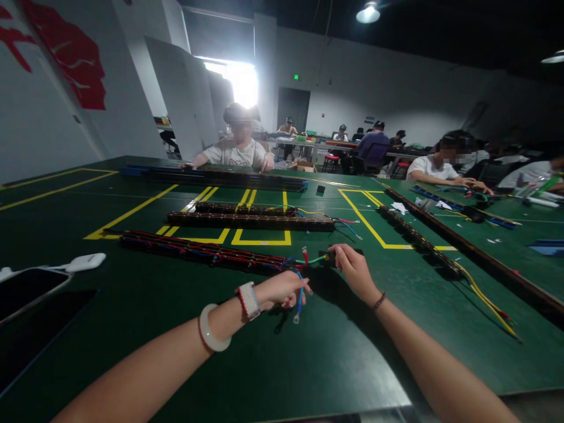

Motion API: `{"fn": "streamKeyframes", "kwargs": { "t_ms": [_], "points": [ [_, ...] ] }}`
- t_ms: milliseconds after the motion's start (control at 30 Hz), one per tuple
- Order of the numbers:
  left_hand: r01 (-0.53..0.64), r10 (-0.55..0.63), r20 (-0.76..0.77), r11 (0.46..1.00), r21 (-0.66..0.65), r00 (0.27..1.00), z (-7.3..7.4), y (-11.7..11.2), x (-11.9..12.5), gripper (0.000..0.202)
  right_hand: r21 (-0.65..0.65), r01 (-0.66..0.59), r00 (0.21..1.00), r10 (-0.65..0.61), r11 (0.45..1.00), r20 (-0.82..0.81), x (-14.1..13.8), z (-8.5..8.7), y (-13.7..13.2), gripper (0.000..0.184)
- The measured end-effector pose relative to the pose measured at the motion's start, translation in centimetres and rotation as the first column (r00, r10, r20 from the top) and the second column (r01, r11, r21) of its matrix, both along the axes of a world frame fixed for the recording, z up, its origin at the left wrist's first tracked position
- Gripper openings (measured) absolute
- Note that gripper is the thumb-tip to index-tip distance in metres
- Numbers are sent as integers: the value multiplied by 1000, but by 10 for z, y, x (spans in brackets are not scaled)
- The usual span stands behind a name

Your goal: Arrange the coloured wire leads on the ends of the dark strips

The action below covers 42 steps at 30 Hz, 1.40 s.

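Observation:
A long dark bar (207,251) strung with red and blue wires lies across the table in front of me. At its right end, my left hand (286,289) is closed around the wires, its fingertips partly hidden. A blue wire (302,296) hangs past those fingers and ends in a metal ring lug (296,319). Beside it, a red wire (305,255) sticks up with a lug at its tip. A green wire (315,259) runs right to my right hand (350,265), which pinches its end by a small dark piece.
Two similar wired bars (251,220) lie beyond, over yellow tape outlines (262,242). More bars (418,241) with yellow wires (484,296) are on the right. A white-edged device (83,262) sits at left. Co-workers (238,150) sit across the green table (374,364).

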<state>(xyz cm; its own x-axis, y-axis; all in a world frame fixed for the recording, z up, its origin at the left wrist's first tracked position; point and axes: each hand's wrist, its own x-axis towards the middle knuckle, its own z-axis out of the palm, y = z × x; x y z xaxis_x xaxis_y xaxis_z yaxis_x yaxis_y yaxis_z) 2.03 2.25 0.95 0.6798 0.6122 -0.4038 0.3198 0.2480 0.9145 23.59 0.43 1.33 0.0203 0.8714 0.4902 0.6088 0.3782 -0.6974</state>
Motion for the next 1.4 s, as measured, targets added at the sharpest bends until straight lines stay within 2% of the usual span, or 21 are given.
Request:
{"fn": "streamKeyframes", "kwargs": {
  "t_ms": [100, 200, 300, 400, 533, 633, 700, 733, 800, 867, 933, 967, 1033, 1133, 1233, 1400],
  "points": [
    [183, -155, -191, 974, 135, 969, 7, 12, -7, 38, 6, -19, 998, 18, 1000, 63, -4, 2, -2, 37],
    [297, -217, -299, 920, 254, 929, 12, 19, -12, 39, -1, -58, 984, 57, 998, 169, -7, 4, -4, 36],
    [297, -187, -324, 895, 332, 927, 13, 18, -12, 42, -41, -103, 950, 110, 994, 292, -9, 0, -5, 35],
    [261, -155, -314, 907, 331, 937, 11, 13, -9, 44, -95, -119, 929, 145, 988, 340, -10, -7, -2, 34],
    [227, -153, -273, 939, 260, 950, 11, 6, -7, 47, -98, -94, 973, 112, 991, 203, -10, -9, 2, 34],
    [172, -91, -244, 926, 336, 965, 19, 4, -15, 49, 70, 47, 999, -45, 996, -24, -12, 5, -4, 28],
    [113, -8, -240, 899, 424, 971, 27, 4, -28, 47, 237, 120, 990, -99, 964, -95, -21, 21, -15, 20],
    [72, 51, -240, 877, 475, 969, 31, 4, -37, 45, 314, 104, 993, -84, 944, -78, -28, 30, -22, 16],
    [3, 181, -244, 797, 604, 953, 39, 4, -55, 43, 393, -75, 996, 51, 916, 73, -49, 45, -36, 11],
    [-47, 311, -227, 677, 735, 923, 45, 5, -75, 42, 299, -342, 925, 262, 891, 276, -75, 53, -45, 17],
    [-56, 423, -219, 547, 835, 879, 47, 7, -93, 37, 150, -462, 829, 365, 874, 424, -99, 52, -45, 33],
    [-47, 467, -216, 489, 871, 858, 47, 8, -101, 35, 102, -452, 797, 350, 886, 492, -108, 47, -41, 40],
    [-20, 517, -205, 396, 918, 831, 46, 10, -118, 33, 76, -340, 747, 220, 937, 628, -120, 35, -27, 53],
    [39, 512, -202, 311, 950, 835, 39, 12, -142, 31, 62, -124, 617, 28, 990, 787, -123, 16, -5, 58],
    [84, 496, -234, 305, 949, 836, 31, 13, -162, 38, 18, 3, 497, -17, 1000, 868, -117, 9, 10, 42],
    [125, 495, -279, 321, 939, 823, 23, 9, -177, 45, 21, 109, 467, -70, 994, 882, -110, 12, 25, 43]
  ]
}}
